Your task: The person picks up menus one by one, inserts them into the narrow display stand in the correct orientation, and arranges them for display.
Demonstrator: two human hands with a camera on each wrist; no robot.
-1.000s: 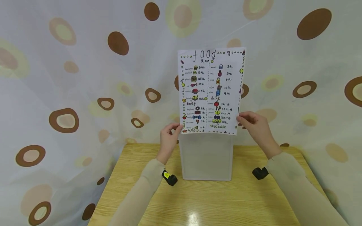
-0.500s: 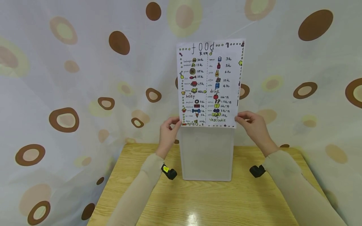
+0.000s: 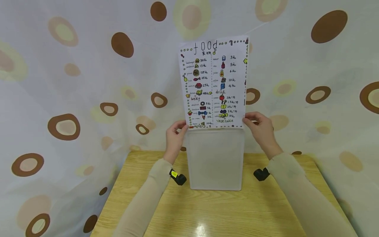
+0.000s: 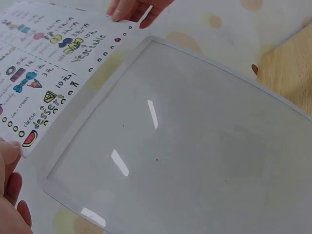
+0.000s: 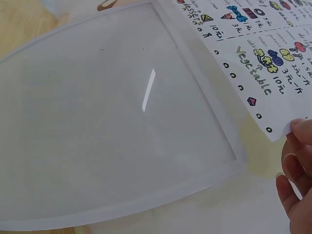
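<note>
The hand-drawn menu sheet (image 3: 214,82) is held upright above the wooden surface (image 3: 207,210), in front of the spotted curtain (image 3: 74,82). Its long axis runs vertically — the title "food" is at the top edge, the words "dessert" and "vegetable" along the bottom edge. The printed face is turned toward the person, and the sheet leans very slightly to the left at its top.

The left hand (image 3: 175,138) pinches the sheet's lower left corner, thumb on the front near the "dessert" line. The right hand (image 3: 260,130) pinches the lower right corner, fingertips (image 5: 297,161) curled round the paper's edge. Both hands grip only the bottom corners, so the rest of the sheet stands free above them.

Directly under the sheet stands a translucent white sleeve (image 3: 215,159), also upright, its bottom edge on the surface and its top edge just below the paper's bottom edge — whether the 2 touch cannot be told. The wrist views show the sleeve's clear glossy face (image 4: 185,146) with a pale raised rim (image 5: 214,122).
</note>
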